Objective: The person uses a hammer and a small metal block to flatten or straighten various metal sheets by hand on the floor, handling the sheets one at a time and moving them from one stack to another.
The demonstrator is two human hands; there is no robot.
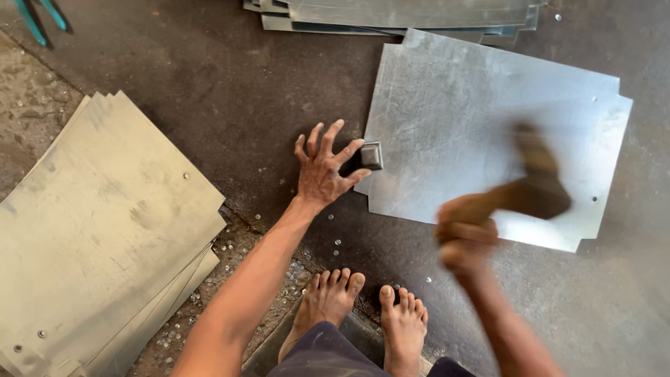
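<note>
- Blurring heavily at lower right of centre: right hand (466, 237), fingers wrapped tight round the wooden handle of a hammer (534, 183), head smeared and hard to make out.
- Resting at frame centre: left hand (322, 169), fingers spread, thumb and forefinger pinching a small dark metal block (370, 156) against the left edge of the galvanised sheet (488, 126).
- Lying flat across the upper right, that sheet, notched at its corners, small holes showing near the edges.
- Getting cut off at the top edge: a stack of more sheets (391, 15); at the upper left corner, teal tool handles (42, 17), only partly showing.
- Fanning out at lower left: another pile of sheets (105, 230), running out of frame.
- Standing at bottom centre: two bare feet (366, 311) on a dark, worn concrete floor (230, 91), tiny metal slugs (307, 269) scattering nearby.
</note>
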